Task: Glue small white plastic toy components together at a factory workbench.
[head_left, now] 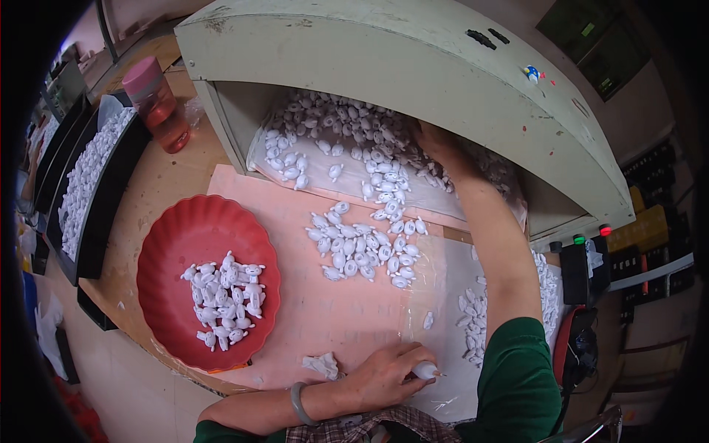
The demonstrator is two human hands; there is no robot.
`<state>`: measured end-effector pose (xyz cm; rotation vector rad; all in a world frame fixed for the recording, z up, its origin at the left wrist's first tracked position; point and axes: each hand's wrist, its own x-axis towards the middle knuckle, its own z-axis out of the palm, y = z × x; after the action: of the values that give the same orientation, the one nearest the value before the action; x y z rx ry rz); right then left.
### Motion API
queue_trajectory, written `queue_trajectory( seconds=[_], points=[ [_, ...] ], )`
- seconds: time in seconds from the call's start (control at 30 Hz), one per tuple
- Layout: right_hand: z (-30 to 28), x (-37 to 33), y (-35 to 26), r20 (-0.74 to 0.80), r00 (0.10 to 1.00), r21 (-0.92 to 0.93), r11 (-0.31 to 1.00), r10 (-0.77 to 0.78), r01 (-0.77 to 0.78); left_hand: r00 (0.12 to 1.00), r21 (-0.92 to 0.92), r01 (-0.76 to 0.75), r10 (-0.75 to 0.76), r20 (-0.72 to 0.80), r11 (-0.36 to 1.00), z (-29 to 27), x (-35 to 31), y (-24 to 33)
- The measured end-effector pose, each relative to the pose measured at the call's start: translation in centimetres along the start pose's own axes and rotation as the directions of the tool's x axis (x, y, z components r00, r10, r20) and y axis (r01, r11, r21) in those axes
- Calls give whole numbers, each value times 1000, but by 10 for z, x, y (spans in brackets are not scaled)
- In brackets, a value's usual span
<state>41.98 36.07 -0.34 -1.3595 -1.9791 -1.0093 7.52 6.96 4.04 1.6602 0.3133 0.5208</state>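
Fingers of the bare left hand [380, 375] are curled around a small white squeeze bottle [425, 370] with a thin pointed nozzle, which sticks out to the right past the fingertips. The bare right hand [437, 145] reaches far ahead of the left fingers, under the edge of a pale grey-green cabinet [332, 48]; its fingertips are in shade beside a heap of small white glossy figure pieces [347, 122], and I cannot tell whether they are open or gripping one.

Just short of the right fingers, more white pieces spill toward the person into a loose cluster [362, 247] on a flat pink sheet [295, 325], ahead of the left fingers. One single white piece [428, 320] lies near the left fingers, just ahead of the nozzle. A crumpled white tissue [321, 365] is just left of the left knuckles. Farther left of them stands a round red bowl with a scalloped rim [166, 244], holding a pile of small white animal figures [225, 299]. Right of the left fingers, beside the right forearm, lies another spread of small white parts [473, 325].
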Motion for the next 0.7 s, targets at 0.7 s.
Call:
queue_trajectory(
  seconds=[0.7],
  points=[
    [-43,-7,-17,508,843,363,844,176,-395,1000,5,0,0,23,1000,2,-3,-2]
  ],
)
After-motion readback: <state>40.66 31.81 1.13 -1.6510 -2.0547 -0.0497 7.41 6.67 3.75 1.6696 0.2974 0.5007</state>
